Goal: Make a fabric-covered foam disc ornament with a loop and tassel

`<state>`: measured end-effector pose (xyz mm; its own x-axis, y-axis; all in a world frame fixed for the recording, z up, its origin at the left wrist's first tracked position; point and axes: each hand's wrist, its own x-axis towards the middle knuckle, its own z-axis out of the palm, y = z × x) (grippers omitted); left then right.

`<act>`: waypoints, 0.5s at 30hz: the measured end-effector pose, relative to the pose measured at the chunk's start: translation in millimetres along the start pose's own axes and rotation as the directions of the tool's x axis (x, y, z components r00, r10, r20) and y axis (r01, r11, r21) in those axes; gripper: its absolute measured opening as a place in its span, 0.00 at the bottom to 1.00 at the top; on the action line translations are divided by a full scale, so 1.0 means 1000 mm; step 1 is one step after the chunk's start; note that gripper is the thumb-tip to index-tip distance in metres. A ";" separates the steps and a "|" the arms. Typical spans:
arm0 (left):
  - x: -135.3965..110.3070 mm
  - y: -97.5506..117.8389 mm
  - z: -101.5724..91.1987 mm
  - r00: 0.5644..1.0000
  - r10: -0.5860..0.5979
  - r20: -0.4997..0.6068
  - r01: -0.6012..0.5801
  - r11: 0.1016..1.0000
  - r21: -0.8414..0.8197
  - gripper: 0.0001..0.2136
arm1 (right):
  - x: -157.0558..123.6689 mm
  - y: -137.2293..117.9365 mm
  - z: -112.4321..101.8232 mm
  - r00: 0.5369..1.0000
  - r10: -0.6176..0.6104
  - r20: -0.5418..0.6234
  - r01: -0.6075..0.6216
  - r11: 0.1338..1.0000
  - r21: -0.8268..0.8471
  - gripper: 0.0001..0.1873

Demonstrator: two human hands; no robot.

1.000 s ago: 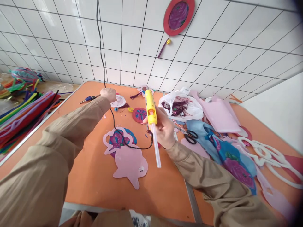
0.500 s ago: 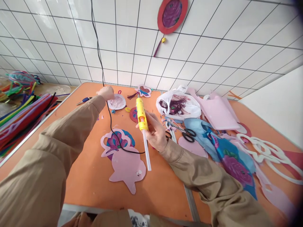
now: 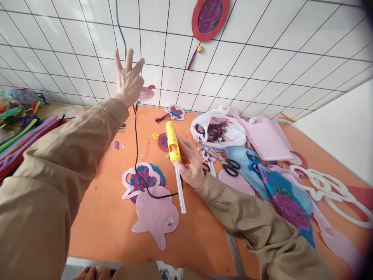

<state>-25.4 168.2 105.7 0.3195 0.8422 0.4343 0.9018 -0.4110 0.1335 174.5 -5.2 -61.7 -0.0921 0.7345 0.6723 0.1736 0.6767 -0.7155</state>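
Note:
My left hand [image 3: 127,83] is raised in front of the tiled wall with several fingers stretched up. A small round pink disc [image 3: 147,93] with a red loop shows at its lower edge, lifted off the table with it. My right hand [image 3: 190,163] grips a yellow glue gun [image 3: 172,140] above the orange table [image 3: 107,210], its clear glue stick [image 3: 180,190] pointing back toward me. The gun's black cable [image 3: 136,147] runs over a pink and blue flower cutout [image 3: 144,179] and up the wall. A plain pink cutout [image 3: 157,216] lies below it.
Bundles of coloured pipe cleaners [image 3: 20,140] lie at the left. A plastic bag [image 3: 218,130], black-handled scissors [image 3: 229,165], pink sheets [image 3: 266,140], blue flower paper [image 3: 279,190] and white cutouts [image 3: 329,190] crowd the right. A red round ornament [image 3: 210,17] hangs on the wall.
My left hand has risen from the back of the table up in front of the wall, taking the round pink disc with it. The glue gun has sunk slightly to the left.

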 end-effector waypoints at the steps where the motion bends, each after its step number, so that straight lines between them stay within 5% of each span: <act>1: 0.002 0.001 0.000 0.996 0.081 -0.029 -0.081 0.997 0.003 0.14 | 0.000 0.001 0.000 1.000 0.004 0.003 -0.004 1.000 -0.002 0.28; 4: 0.015 0.001 0.010 0.986 0.165 -0.001 -0.165 0.986 -0.012 0.13 | -0.001 0.002 0.000 1.000 0.002 0.009 -0.002 1.000 0.003 0.29; 11: 0.071 -0.015 0.064 0.954 -0.232 0.189 0.261 0.953 -0.151 0.16 | -0.003 0.005 0.000 1.000 0.008 0.027 -0.010 0.998 0.070 0.31; 15: 0.078 -0.012 0.091 0.942 -0.268 0.203 0.309 0.928 -0.208 0.20 | -0.003 0.004 0.000 0.999 0.033 0.009 -0.034 0.998 0.059 0.30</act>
<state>15.0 270.3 56.7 0.1184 0.9741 0.1928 0.8754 -0.1940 0.4428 175.6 -4.7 -66.1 -0.0947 0.7570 0.6465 0.1182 0.6534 -0.7477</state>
